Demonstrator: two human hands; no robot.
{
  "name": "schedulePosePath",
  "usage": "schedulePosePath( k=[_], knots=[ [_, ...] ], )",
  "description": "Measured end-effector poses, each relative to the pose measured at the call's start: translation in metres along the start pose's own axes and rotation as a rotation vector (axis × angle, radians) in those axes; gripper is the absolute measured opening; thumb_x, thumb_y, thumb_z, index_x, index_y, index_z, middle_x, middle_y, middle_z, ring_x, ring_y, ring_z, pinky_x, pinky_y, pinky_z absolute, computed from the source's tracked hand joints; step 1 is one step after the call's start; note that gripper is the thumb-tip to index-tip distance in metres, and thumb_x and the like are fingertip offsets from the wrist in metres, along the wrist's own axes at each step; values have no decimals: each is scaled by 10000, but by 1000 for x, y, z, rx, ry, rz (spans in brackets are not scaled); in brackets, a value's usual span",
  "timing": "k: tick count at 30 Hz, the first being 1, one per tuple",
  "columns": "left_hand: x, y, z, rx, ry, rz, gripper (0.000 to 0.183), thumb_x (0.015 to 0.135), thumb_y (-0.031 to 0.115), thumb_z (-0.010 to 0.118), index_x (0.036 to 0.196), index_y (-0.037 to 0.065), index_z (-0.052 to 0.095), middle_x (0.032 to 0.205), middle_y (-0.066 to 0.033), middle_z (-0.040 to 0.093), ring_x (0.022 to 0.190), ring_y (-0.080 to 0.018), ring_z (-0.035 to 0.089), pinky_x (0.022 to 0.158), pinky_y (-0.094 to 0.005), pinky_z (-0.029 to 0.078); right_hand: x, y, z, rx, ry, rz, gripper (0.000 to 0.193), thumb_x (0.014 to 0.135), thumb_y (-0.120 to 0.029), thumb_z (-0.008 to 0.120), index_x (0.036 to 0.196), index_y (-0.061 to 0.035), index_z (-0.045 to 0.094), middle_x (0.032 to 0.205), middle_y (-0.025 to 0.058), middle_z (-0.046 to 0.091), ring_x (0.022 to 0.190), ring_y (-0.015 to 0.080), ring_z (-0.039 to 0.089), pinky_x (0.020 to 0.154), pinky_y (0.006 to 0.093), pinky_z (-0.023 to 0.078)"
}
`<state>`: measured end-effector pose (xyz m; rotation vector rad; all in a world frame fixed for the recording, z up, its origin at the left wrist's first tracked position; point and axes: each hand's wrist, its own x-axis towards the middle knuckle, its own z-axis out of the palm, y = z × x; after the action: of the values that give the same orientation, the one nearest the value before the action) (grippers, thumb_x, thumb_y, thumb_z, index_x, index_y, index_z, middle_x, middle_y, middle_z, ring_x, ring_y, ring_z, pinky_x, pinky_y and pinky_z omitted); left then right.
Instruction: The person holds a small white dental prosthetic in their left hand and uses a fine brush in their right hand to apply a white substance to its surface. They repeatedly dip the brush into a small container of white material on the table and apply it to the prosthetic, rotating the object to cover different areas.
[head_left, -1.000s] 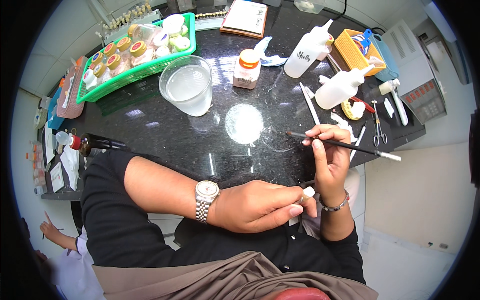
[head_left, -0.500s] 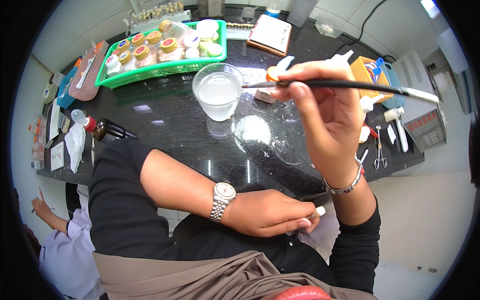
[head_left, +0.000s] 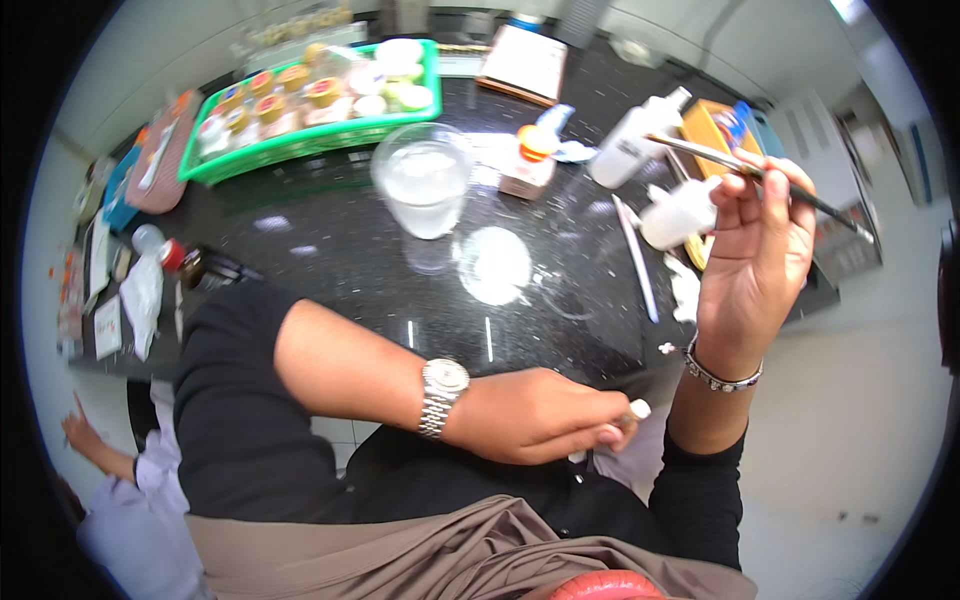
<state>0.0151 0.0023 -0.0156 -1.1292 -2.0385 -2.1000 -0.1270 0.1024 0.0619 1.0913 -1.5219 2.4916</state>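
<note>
Raised over the right side of the counter, my right hand [head_left: 755, 245] pinches a slim paintbrush [head_left: 705, 153] between thumb and fingers. Its tip points left, in front of a white squeeze bottle [head_left: 620, 152]. My left hand [head_left: 540, 415] is closed low near my lap, around a small object with a whitish end [head_left: 640, 409]; the rest of it is hidden by the fingers. A clear plastic cup [head_left: 424, 190] of cloudy liquid stands mid-counter. To its right is a small square bottle with an orange cap [head_left: 530, 165]. A second white bottle [head_left: 678, 213] sits beside my right hand.
A green basket [head_left: 300, 140] of gold-capped jars stands at the back left. Behind the cup lies a notepad [head_left: 522, 62]. A brown bottle with a red cap [head_left: 178, 256] lies at left. A white stick [head_left: 636, 258] rests at right. Another person's hand [head_left: 82, 430] shows at far left.
My right hand has moved right with the paintbrush, away from the cup, uncovering the orange-capped bottle and white bottles. My left hand has barely moved. The view has shifted slightly.
</note>
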Motion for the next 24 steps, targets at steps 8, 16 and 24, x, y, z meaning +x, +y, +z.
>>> schedulePosePath(
  k=[8, 16, 24],
  knots=[
    [3, 5, -5, 64, 12, -118, 114, 904, 124, 414, 893, 33, 481, 710, -94, 526, 627, -261, 560, 576, -321, 443, -81, -8, -130, -357, 339, 44, 127, 880, -9, 447, 1005, -22, 426, 953, 140, 540, 795, 170, 570, 760, 319, 486],
    [0, 2, -4, 97, 97, -118, 138, 913, 119, 406, 880, 20, 496, 647, -64, 510, 518, -189, 517, 509, -278, 419, -105, 1, -140, -596, 278, -4, 160, 848, 69, 462, 985, -3, 420, 963, 130, 522, 812, 152, 570, 767, 274, 482],
    [3, 2, -7, 63, 38, -85, 151, 908, 131, 412, 909, 24, 518, 685, -77, 524, 579, -202, 542, 556, -285, 431, -104, 8, -145, -763, 180, -47, 135, 830, 70, 479, 947, 12, 446, 944, 118, 509, 784, 137, 555, 743, 261, 481]
  ],
)
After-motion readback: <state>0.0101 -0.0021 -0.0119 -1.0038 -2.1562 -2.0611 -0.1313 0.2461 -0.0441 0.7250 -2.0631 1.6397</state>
